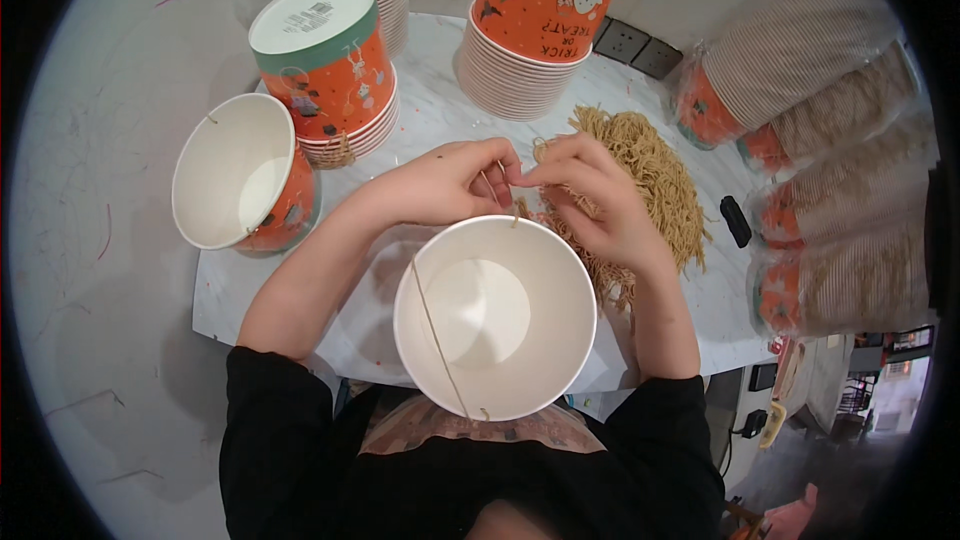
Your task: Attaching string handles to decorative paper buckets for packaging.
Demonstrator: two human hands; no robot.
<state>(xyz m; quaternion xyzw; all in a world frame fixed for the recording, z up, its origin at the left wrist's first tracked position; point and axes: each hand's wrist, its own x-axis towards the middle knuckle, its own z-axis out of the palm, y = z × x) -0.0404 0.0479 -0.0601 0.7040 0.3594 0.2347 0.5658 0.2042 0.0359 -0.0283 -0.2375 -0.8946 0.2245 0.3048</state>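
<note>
A white paper bucket (pixel 495 340) stands upright in front of me with its mouth toward me. A thin tan cord (pixel 432 318) lies across its opening, and a small knotted end shows at the near rim. Just beyond the far rim, my left hand (pixel 465 180) is closed with thumb and fingers around the cord, where a strand passes through the rim. My right hand (pixel 600 202) pinches at the same place, its fingertips meeting those of the left. A pile of tan cords (pixel 655 175) lies beside and partly under the right hand.
An open white bucket with an orange outside (pixel 235 180) stands at left. Upside-down orange and green buckets (pixel 325 55) top stacks (pixel 520 80) behind. Several plastic-wrapped stacks (pixel 800 50) line the right side. A black object (pixel 735 221) and wall sockets (pixel 625 43) are nearby.
</note>
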